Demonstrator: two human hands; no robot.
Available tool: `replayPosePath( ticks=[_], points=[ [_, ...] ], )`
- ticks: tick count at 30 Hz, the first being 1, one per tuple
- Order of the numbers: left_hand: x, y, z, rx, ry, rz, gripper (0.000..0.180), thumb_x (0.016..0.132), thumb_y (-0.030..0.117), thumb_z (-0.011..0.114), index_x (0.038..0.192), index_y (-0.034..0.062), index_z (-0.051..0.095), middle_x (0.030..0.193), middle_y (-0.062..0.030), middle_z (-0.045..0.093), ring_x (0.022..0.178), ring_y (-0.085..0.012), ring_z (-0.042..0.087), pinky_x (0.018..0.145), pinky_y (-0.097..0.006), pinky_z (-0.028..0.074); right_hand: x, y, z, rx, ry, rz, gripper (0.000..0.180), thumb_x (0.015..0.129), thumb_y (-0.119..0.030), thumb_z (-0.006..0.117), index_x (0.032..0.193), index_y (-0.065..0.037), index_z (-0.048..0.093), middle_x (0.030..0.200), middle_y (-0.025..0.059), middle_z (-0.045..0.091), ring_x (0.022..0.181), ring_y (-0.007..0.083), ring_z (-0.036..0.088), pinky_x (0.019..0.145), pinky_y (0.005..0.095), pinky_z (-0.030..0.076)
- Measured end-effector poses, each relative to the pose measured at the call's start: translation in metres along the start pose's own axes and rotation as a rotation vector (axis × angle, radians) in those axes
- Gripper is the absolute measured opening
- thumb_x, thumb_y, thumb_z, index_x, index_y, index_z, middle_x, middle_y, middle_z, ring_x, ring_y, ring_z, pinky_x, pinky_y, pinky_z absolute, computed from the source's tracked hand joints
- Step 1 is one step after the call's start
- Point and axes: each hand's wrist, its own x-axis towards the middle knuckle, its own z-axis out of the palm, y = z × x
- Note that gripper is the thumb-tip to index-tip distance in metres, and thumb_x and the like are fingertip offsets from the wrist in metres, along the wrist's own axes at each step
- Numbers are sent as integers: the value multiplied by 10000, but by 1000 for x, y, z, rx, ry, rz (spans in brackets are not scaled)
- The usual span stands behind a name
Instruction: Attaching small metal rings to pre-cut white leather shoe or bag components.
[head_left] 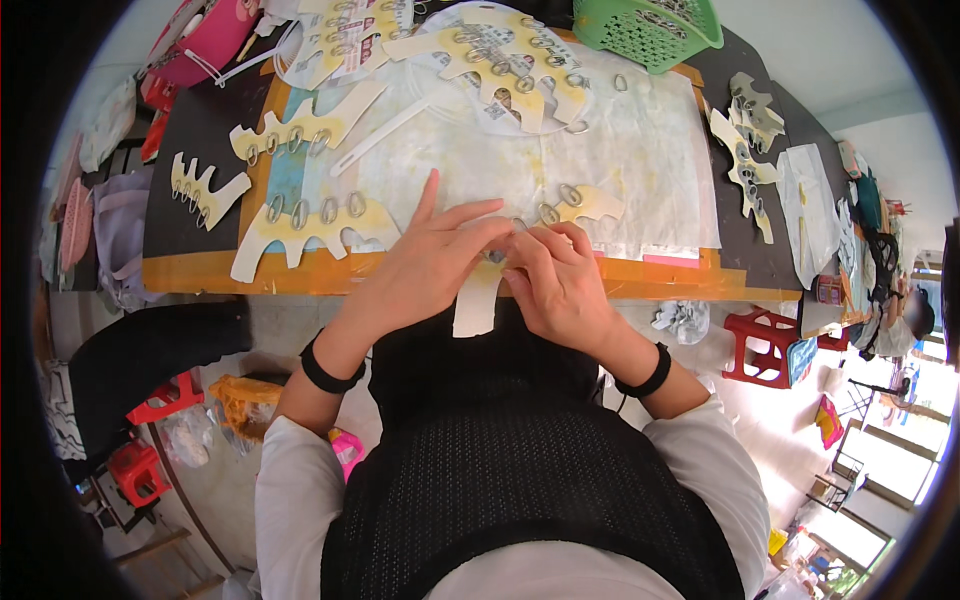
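Both hands meet at the table's front edge over a cream, yellow-stained scalloped strip (476,308). One end of it hangs over the edge; its far end lies on the table to the right and carries metal rings (569,195). My left hand (430,257) grips the strip with bent fingers, one finger stretched away. Thumb and fingers of my right hand (558,278) are pinched together on the strip's middle beside a ring, and they partly hide that spot. Left of my hands lies another scalloped strip (315,225) with several rings along it.
More ringed strips (300,130) lie at the left and on a round board (470,110) at the back. A green basket (650,30) of metal pieces and a pink bucket (205,45) stand behind. A flat white stick (380,138) rests mid-table. A red stool (757,345) is below right.
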Motion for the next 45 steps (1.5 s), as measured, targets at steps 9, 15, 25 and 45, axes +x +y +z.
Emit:
replayPosePath(
  ticks=[9,15,25,45],
  points=[
    [-16,-5,7,64,155,77,270,816,-16,711,984,75,519,1066,-78,668,1010,-228,650,1175,-597,135,-4,-1,-1,-77,-55,73,391,789,-64,663,1172,-40,592,989,46,641,994,240,569,988,496,375],
    [-27,-6,13,92,184,46,295,815,-26,714,977,66,485,1027,-69,681,1026,-226,644,1167,-598,147,-9,-1,-2,-128,-73,38,472,742,-79,672,1211,-121,630,1059,-19,653,1011,210,536,1066,530,309],
    [-28,-4,14,194,214,50,273,817,-48,684,1001,63,516,952,-41,727,1162,-244,595,1169,-603,96,-10,-1,-1,-125,-88,15,458,769,-100,672,1221,-90,600,1085,13,646,1026,209,542,1070,545,292],
    [-7,3,1,311,70,66,105,804,83,652,901,87,692,779,0,599,1065,-186,607,1141,-655,191,10,5,-5,60,-22,82,223,790,-118,714,999,-98,643,876,4,620,910,211,563,981,505,373]
  ],
)
